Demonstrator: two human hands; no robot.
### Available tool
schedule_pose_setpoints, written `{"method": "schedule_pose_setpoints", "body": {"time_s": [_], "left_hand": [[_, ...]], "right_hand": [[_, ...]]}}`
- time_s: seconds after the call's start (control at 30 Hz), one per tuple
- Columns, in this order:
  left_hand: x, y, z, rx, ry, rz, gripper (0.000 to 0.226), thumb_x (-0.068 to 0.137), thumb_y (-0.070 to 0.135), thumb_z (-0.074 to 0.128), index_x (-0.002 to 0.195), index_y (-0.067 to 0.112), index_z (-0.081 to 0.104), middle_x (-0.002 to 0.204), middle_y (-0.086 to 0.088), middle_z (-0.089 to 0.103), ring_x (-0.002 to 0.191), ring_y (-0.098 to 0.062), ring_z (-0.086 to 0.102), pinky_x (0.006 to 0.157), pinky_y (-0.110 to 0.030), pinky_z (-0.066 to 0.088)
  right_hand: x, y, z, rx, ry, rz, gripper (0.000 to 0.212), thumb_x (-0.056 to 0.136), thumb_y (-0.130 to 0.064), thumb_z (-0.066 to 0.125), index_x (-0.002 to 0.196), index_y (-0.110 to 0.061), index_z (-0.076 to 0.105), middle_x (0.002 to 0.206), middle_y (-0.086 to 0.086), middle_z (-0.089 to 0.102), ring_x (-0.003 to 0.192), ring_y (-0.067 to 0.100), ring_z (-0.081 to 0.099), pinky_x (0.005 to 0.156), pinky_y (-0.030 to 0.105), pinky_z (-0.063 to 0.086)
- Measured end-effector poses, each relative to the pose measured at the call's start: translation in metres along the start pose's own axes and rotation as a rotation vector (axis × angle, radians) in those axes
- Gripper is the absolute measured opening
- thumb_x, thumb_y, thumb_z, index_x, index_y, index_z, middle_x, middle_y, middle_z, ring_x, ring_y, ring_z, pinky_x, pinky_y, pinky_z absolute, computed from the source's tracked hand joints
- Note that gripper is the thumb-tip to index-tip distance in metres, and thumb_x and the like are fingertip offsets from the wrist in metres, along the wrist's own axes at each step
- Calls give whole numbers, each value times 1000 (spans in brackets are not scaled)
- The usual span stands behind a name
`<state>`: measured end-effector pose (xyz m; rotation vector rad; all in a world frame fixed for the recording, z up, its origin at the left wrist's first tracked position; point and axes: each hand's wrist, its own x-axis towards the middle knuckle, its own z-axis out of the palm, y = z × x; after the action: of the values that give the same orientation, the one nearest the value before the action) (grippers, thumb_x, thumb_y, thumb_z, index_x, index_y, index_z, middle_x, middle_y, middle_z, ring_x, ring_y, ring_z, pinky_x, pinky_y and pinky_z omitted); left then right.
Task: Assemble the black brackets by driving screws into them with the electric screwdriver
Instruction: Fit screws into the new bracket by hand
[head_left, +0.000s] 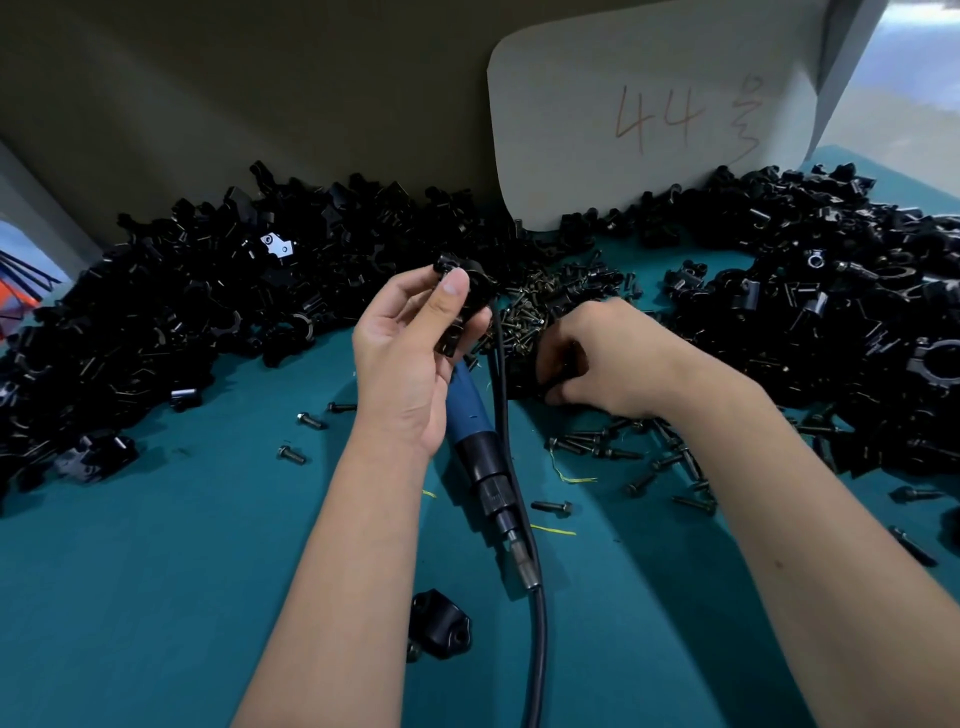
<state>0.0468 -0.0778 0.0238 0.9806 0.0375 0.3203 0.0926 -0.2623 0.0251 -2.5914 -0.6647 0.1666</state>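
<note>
Nearest the tabletop's near edge, the teal-covered tabletop (156, 597) has its widest bare stretch, on the left side. A single black two-holed bracket piece (441, 623) lies there beside the left forearm, and a black power cable (537, 639) runs off the bottom of the view. The cable leads up to the blue-and-black electric screwdriver (475, 431), which lies flat at the middle of the tabletop, its upper body hidden behind the left hand.

Loose dark flanged screws (613, 447) lie scattered right of the screwdriver, with a few more (311, 421) to its left, and some thin yellow wire scraps (571, 478) lie among them.

The left hand (405, 358) is raised, its grip pinching a small black clamp bracket (460, 296) between thumb and fingers, clear of the surface. The right hand (602, 358) reaches down with fingers curled at the edge of a heap of brassy dark screws (530, 306); something dark sits under the fingertips, but I cannot tell whether that grip has closed on anything.

Farther back, a large pile of black bracket parts (182, 291) fills the left side up to the far edge, and a second black pile (831, 291) covers the right side and is cut off by the frame. A pale card with "44" handwritten on it (649, 114) stands against the grey back wall (234, 104), its lower edge hidden behind the parts.
</note>
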Motion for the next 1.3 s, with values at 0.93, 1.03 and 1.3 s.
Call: {"method": "schedule_pose_setpoints", "body": {"time_s": [0.93, 1.03, 1.3], "left_hand": [[5, -17, -3, 429, -177, 161, 18, 81, 4, 83, 90, 17, 75, 79, 4, 67, 69, -16, 68, 73, -34, 62], [4, -17, -2, 441, -206, 167, 18, 79, 10, 84, 87, 24, 76, 77, 7, 69, 67, -16, 70, 71, -33, 61], [5, -16, -7, 437, -247, 159, 19, 85, -2, 80, 101, -2, 71, 82, 2, 70, 77, -17, 72, 74, -31, 61]], "right_hand": [[-3, -9, -13, 1033, 581, -94, 9, 90, -5, 77, 94, -14, 77, 82, 7, 78, 67, 11, 65, 55, 23, 50], [-1, -15, -10, 1041, 568, -149, 9, 83, -7, 85, 86, -12, 77, 76, 3, 75, 63, 11, 63, 54, 24, 50], [1, -18, -2, 903, 487, -177, 12, 82, -20, 88, 76, -15, 79, 72, 9, 74, 51, 10, 54, 49, 23, 45]]}}
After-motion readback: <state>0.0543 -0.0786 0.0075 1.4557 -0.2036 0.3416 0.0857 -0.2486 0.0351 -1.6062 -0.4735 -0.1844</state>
